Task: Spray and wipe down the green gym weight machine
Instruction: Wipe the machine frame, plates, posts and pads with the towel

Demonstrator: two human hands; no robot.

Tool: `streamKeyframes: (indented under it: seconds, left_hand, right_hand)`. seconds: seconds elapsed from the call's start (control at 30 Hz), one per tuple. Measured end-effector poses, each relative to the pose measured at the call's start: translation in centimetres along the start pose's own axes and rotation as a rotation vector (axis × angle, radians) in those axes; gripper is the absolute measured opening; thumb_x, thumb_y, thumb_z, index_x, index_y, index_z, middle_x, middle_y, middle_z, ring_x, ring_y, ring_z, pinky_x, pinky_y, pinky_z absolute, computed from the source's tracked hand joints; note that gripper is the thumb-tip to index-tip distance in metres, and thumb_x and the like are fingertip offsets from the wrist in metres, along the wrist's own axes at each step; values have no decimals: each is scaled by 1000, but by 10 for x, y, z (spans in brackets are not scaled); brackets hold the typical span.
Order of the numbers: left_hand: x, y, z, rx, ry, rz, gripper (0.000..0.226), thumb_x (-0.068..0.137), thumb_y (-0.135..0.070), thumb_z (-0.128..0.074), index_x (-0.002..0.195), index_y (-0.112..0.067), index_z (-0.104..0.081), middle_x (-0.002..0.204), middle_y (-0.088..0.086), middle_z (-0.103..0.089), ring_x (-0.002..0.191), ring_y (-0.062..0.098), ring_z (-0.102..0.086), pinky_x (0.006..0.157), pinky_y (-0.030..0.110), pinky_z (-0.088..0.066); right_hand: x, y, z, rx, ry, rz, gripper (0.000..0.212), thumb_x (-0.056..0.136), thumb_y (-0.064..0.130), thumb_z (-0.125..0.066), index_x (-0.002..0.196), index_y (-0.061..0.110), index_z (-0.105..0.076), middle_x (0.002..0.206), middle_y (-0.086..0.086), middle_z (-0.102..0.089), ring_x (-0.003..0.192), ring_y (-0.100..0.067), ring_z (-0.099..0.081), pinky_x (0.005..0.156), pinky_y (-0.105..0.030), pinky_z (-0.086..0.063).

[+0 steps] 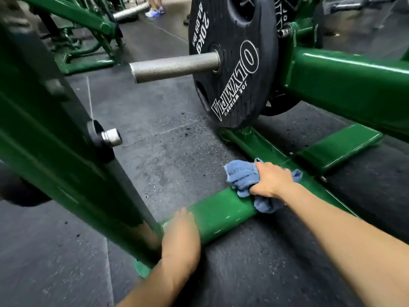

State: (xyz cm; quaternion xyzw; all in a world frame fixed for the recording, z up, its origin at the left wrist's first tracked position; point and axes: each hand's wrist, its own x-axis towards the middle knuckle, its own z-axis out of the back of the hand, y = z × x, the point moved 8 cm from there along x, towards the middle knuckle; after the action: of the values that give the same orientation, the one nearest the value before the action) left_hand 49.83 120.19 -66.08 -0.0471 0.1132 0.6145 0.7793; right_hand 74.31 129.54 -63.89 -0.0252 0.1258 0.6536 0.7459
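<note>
Step in hand: wiping the low green base bar (223, 210) of the weight machine, judged from the cloth pressed on its top face.
Right hand (271, 181): fingers curled tight round a bunched blue cloth (242, 177), holding it down where the base bar meets the long floor rail (261, 149).
Left hand (180, 231): lies flat on the near end of the base bar, fingers straight and together, holding nothing; it looks like a brace.
Where the machine is: its frame fills the view, with a slanted upright (66, 165) at left, the base bar across the middle and a thick arm (349, 78) at right.
Doing it well: the person should probably spread the cloth flatter so more of it meets the paint, draw it along the bar in one direction, and fold it over the edges and the weld joint, where grime would gather.
Materials: the frame is glossy painted square tube, smooth and hard, showing bright streaks that may be spray or only reflections. The cloth is soft terry, crumpled into folds.
Nearby: a black ribbed weight plate (232, 60) hangs on a knurled steel sleeve (174, 66); a knurled pin (111, 136) juts from the upright. The floor (159, 134) is dark speckled rubber.
Spray bottle: none in view.
</note>
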Motion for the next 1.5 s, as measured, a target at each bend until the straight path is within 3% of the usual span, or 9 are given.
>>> streamKeyframes:
  seconds: [0.13, 0.27, 0.47, 0.57, 0.63, 0.77, 1.0, 1.2, 1.5]
  left_hand:
    - [-5, -3, -7, -36, -24, 25, 58, 97, -10, -32, 150, 1, -10, 160, 18, -7, 147, 28, -10, 119, 35, -19]
    - [-13, -10, -2, -84, -25, 49, 50, 85, -7, -29, 123, 2, -59, 120, 25, -59, 117, 34, -47, 99, 38, -43]
    - [-31, -15, -29, -29, 82, 52, 66, 76, -11, -18, 125, 9, -58, 132, 28, -53, 121, 44, -53, 94, 48, -49]
    - [-42, -14, -23, 10, 69, 28, 73, 79, -10, 1, 150, 5, -5, 158, 25, 1, 146, 42, -4, 118, 48, -14]
    - [-48, -15, -21, -63, 65, 98, 64, 88, -7, -9, 150, 4, -1, 158, 24, 6, 147, 40, 1, 119, 46, -9]
    - [-50, -13, -40, -92, 6, 138, 63, 72, -13, -25, 118, 5, -65, 126, 25, -59, 117, 38, -59, 94, 44, -51]
    - [-52, -24, -34, -63, 56, 118, 62, 62, -26, -66, 118, 2, -65, 112, 18, -67, 103, 32, -61, 94, 39, -51]
    - [-52, -29, -29, 57, 108, 125, 77, 95, -26, -37, 148, 8, 7, 157, 26, 7, 146, 40, 7, 120, 47, -1]
    - [-56, -30, -22, 40, 69, 106, 84, 93, -37, -38, 148, 8, 7, 158, 24, 8, 147, 36, 9, 120, 44, 5]
  right_hand:
    - [0, 70, 1, -131, 104, 160, 46, 71, 47, -60, 111, 27, -52, 116, 0, -63, 108, -25, -61, 79, -34, -40]
    - [-30, 172, -28, -60, 231, 483, 47, 72, 49, -66, 111, 24, -56, 113, -5, -66, 106, -27, -63, 77, -33, -40]
    - [-18, 145, -27, 117, 328, 456, 49, 67, 39, -66, 112, 26, -55, 107, -4, -68, 99, -26, -64, 84, -35, -51]
    - [-5, 121, -21, 86, 291, 342, 48, 65, 43, -63, 110, 29, -51, 110, -3, -66, 102, -26, -61, 90, -38, -49]
    - [-6, 132, -23, -12, 302, 346, 45, 67, 43, -64, 108, 28, -52, 110, -2, -66, 104, -26, -61, 87, -35, -48]
    - [-25, 190, -36, -29, 332, 500, 48, 68, 41, -67, 112, 27, -54, 110, -2, -66, 103, -26, -61, 82, -33, -48]
    - [-50, 211, -38, 24, 398, 676, 32, 68, 27, -72, 93, 31, -52, 90, 6, -62, 92, -23, -61, 70, -28, -43]
    - [-29, 201, -33, -156, 281, 611, 34, 69, 34, -66, 100, 33, -52, 108, 3, -65, 105, -24, -61, 81, -33, -42]
    - [-38, 238, -45, -75, 290, 806, 35, 71, 28, -67, 104, 29, -56, 106, 4, -66, 105, -25, -60, 77, -32, -36]
